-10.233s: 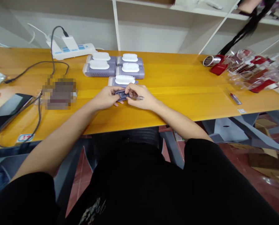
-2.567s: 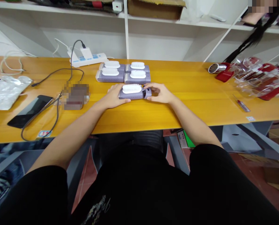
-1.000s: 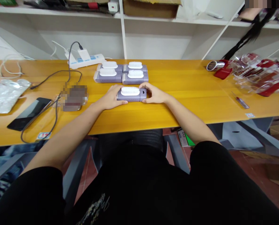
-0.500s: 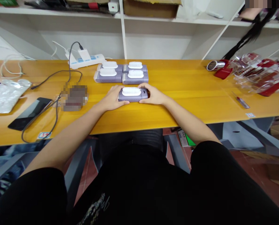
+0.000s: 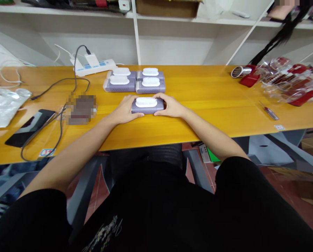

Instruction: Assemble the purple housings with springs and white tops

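Observation:
A purple, box-shaped device with a white oval bristled top (image 5: pixel 146 102) rests on the wooden table in front of me. My left hand (image 5: pixel 127 110) grips its left end, thumb along the near side and fingers behind. At the other end, my right hand (image 5: pixel 169 106) holds it between thumb and fingers, covering part of that end. Just beyond stand several matching purple devices, arranged in two rows of two. Among them are a front left one (image 5: pixel 119 85) and a front right one (image 5: pixel 150 87), each with a white bristled top facing up.
A white power strip (image 5: pixel 96 68) with plugs and cables stands at the back left. A black phone (image 5: pixel 30 127) and a clear plastic bag (image 5: pixel 8 106) lie left. To the right are a round brush head (image 5: pixel 241 72), red plastic-wrapped items (image 5: pixel 298 82) and a small screwdriver (image 5: pixel 269 111).
The view has shifted slightly, so the scene sits a little further left. Both hands keep their hold on the purple device, which stays in about the same place on the table.

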A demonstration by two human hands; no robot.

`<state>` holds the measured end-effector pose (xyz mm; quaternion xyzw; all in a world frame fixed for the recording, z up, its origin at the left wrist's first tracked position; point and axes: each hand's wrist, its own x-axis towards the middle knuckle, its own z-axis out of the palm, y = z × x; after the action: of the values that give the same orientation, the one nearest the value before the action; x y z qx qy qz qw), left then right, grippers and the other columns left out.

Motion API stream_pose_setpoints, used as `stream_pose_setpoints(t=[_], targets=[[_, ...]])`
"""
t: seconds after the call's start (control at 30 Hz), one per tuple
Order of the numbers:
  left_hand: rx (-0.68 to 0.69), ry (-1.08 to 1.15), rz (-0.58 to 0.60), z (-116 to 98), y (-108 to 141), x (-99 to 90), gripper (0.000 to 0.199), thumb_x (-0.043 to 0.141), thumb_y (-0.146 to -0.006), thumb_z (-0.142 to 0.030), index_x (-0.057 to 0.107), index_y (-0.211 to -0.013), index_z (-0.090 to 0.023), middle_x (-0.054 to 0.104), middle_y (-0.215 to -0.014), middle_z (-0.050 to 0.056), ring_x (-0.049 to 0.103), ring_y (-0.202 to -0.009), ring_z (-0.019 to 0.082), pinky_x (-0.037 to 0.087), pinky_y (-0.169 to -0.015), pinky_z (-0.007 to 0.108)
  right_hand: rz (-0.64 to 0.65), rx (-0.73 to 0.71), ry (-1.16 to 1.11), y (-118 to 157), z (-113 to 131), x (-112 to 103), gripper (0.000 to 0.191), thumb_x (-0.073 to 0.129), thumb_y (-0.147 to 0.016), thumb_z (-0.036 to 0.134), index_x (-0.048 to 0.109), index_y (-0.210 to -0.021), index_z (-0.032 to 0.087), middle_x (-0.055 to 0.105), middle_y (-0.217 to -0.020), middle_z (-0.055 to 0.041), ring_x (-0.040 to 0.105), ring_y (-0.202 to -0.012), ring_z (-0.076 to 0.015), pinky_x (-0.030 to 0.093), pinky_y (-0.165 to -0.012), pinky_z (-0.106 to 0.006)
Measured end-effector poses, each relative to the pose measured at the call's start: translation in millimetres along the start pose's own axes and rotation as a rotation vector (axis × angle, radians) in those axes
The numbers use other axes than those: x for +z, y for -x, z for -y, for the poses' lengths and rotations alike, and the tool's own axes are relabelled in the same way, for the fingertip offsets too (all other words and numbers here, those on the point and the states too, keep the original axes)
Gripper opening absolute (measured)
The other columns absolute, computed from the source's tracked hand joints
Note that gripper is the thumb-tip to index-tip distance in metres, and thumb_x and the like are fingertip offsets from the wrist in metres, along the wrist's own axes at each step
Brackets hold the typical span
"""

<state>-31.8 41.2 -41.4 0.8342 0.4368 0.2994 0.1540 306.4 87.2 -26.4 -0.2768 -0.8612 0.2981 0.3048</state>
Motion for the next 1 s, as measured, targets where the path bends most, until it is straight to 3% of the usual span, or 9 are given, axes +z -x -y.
stream_pose_setpoints(t=[0.33,0.67,0.87,1.0], targets=[[-0.007,-0.009,-0.018,-2,0,1.5,0.087,0.097,-0.089,-0.066,0.064,-0.159,-0.024,0.074,-0.152,0.019,0.068,-0.148,0.049,0.052,-0.134,0.074,-0.009,-0.015,0.050,-2,-8,6,0.100,0.102,-0.080,0.084,0.074,-0.155,0.024,0.080,-0.159,-0.0195,0.075,-0.147,-0.0478,0.057,-0.134,-0.071],[-0.017,-0.010,-0.004,-1,-1,-0.6,0.095,0.100,-0.086,-0.066,0.064,-0.165,-0.025,0.073,-0.157,0.019,0.066,-0.153,0.050,0.049,-0.138,0.076,0.021,-0.039,0.104,-4,-15,1,0.116,0.100,-0.080,0.094,0.070,-0.168,0.024,0.075,-0.172,-0.0228,0.072,-0.158,-0.0498,0.054,-0.140,-0.074],[-0.027,0.025,0.028,0,-4,-5.9,0.100,0.105,-0.080,-0.070,0.068,-0.162,-0.028,0.074,-0.158,0.019,0.067,-0.153,0.051,0.051,-0.137,0.076,0.033,-0.036,0.165,-3,-12,-1,0.109,0.098,-0.084,0.091,0.072,-0.166,0.024,0.076,-0.170,-0.0224,0.071,-0.159,-0.0513,0.052,-0.141,-0.077],[-0.013,0.061,0.039,0,-3,-11.5,0.099,0.101,-0.083,-0.075,0.068,-0.163,-0.028,0.074,-0.163,0.019,0.067,-0.156,0.051,0.051,-0.139,0.074,0.043,-0.036,0.176,-2,-7,-1,0.108,0.097,-0.087,0.089,0.071,-0.168,0.024,0.075,-0.171,-0.0228,0.069,-0.161,-0.0516,0.050,-0.142,-0.077]])
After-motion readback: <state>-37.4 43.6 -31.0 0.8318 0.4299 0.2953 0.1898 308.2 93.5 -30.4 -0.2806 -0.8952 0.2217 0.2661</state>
